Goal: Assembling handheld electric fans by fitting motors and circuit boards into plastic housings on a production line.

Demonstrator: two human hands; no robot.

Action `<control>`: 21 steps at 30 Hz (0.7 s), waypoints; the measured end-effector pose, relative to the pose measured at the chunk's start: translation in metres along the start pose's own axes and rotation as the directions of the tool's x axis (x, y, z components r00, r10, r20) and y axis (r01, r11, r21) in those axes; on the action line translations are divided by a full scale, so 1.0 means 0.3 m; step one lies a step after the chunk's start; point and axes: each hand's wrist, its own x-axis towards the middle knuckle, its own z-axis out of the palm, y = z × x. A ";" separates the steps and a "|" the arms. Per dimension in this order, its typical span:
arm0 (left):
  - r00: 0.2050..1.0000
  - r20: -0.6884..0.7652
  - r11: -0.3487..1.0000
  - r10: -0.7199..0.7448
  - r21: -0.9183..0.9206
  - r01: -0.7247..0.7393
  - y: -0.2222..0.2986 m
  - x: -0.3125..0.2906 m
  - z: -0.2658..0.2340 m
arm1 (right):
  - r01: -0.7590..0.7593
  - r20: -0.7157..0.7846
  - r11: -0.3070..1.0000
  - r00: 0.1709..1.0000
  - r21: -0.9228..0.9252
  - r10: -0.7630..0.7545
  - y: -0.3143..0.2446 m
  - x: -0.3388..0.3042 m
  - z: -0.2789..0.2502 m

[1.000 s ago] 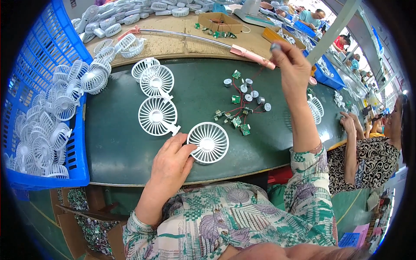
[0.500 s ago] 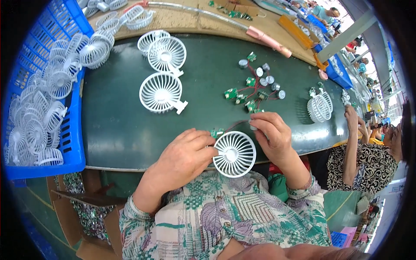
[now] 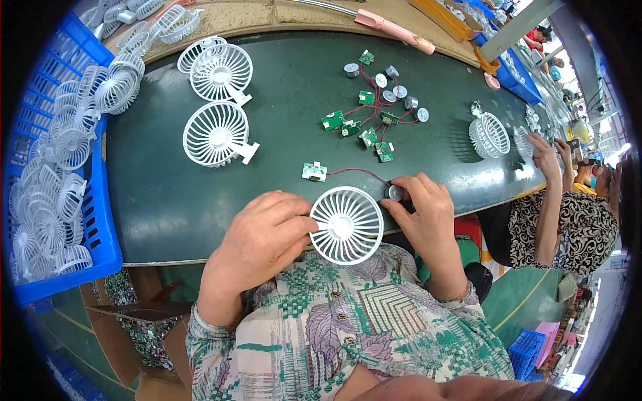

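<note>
My left hand [image 3: 267,237] is closed on the stem side of a round white fan cage [image 3: 346,226], holding it at the table's near edge with its hollow side up. Between thumb and fingers of my right hand [image 3: 428,210] is a small round motor [image 3: 394,193], just right of the cage. Red wires run from that motor to a green circuit board [image 3: 314,172] lying on the table beyond the cage. Farther back lies a bunch of similar silver motors [image 3: 400,91] wired to green boards [image 3: 332,120].
More white fan cages [image 3: 215,136] lie at the left of the dark green table [image 3: 281,87]. A blue crate [image 3: 107,247] heaped with cages stands far left. A pink-handled tool [image 3: 394,32] lies along the back. At right, a co-worker's hand [image 3: 545,157] is near another cage [image 3: 491,136].
The circuit board has come out from beside my left fingers and lies on the table, its wire stretched. My right hand has turned the motor into plainer sight. The whole view has shifted somewhat.
</note>
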 end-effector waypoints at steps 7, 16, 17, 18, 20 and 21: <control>0.996 -0.080 0.994 -0.028 0.103 0.037 0.000 0.001 0.007 | 0.153 -0.049 0.963 0.988 0.220 -0.146 -0.080 0.051 -0.069; 0.998 -0.063 0.997 -0.008 0.080 0.013 -0.005 0.004 0.009 | 0.397 0.211 0.911 0.886 0.113 -0.413 -0.174 0.100 -0.039; 0.998 -0.067 0.997 -0.013 0.078 0.018 -0.006 0.001 0.010 | 0.405 0.234 0.907 0.877 0.110 -0.420 -0.175 0.103 -0.037; 0.998 -0.067 0.997 -0.006 0.073 0.011 -0.004 0.000 0.010 | 0.413 0.256 0.904 0.868 0.106 -0.426 -0.173 0.105 -0.038; 0.998 -0.069 0.998 -0.002 0.068 0.007 -0.001 -0.004 0.011 | 0.427 0.296 0.896 0.846 0.120 -0.443 -0.168 0.114 -0.045; 0.997 -0.076 0.997 0.002 0.075 0.004 0.000 -0.004 0.012 | 0.437 0.331 0.889 0.826 0.133 -0.456 -0.166 0.118 -0.049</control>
